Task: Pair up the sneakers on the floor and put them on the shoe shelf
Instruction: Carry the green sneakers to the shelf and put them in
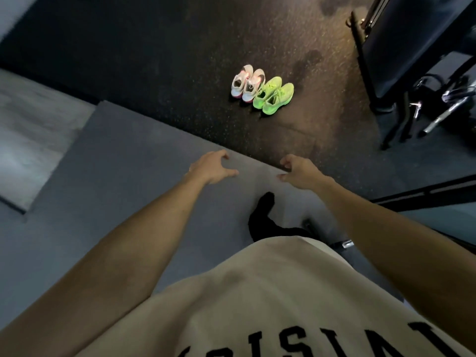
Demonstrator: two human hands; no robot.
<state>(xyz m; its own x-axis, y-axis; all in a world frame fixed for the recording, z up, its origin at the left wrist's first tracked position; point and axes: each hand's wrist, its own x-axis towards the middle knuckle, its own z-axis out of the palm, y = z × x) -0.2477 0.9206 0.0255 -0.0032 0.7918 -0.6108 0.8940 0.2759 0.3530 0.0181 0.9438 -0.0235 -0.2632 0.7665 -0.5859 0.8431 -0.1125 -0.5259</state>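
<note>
Two sneaker pairs, white-pink [247,83] and green [274,97], sit touching on the dark floor [167,73]; both hands, left [212,167] and right [300,171], hang empty, fingers loosely curled.

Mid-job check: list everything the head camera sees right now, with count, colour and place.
white-and-pink sneakers: two, side by side on the dark floor, left of the green pair
neon green sneakers: two, side by side, touching the white pair's right side
dark speckled floor: one, black, upper half
grey mat: one, grey, underfoot
gym equipment: black frame, metal bars, far right
shoe shelf: not in view
left hand: open, empty
right hand: open, empty
foot in black sock: one, on the mat
beige shirt: black lettering, bottom
</note>
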